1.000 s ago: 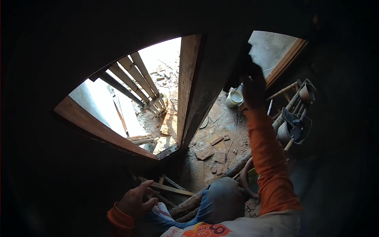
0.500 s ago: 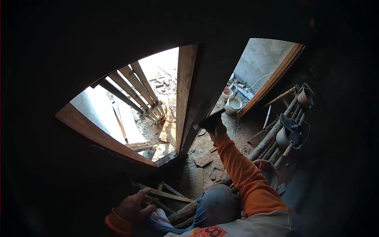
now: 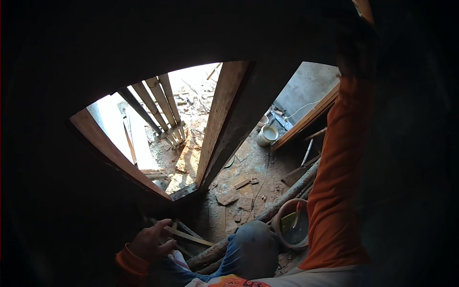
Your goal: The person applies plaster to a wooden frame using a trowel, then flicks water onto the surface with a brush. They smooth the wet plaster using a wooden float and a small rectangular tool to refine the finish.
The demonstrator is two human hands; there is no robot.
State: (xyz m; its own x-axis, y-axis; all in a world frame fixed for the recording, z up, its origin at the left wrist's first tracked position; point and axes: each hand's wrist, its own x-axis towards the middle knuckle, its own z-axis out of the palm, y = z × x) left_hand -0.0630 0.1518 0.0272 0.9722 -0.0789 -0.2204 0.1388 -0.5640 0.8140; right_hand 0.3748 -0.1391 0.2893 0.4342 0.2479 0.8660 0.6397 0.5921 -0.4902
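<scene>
Head view: the right hand, in deep shadow, is raised at upper right; whether it holds anything cannot be told. The left hand, fingers parted, lies at lower left near a thin wooden strip. A round tub sits beside the orange sleeve; a pale bucket stands on the littered floor.

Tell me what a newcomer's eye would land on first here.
First, the glaring opening on the left, edged by a wooden frame, with poles slanting across it. Next, the orange sleeve of the right arm, stretched up the right side to a hand lost in shadow. Then the pale bucket on the littered floor beyond.
</scene>
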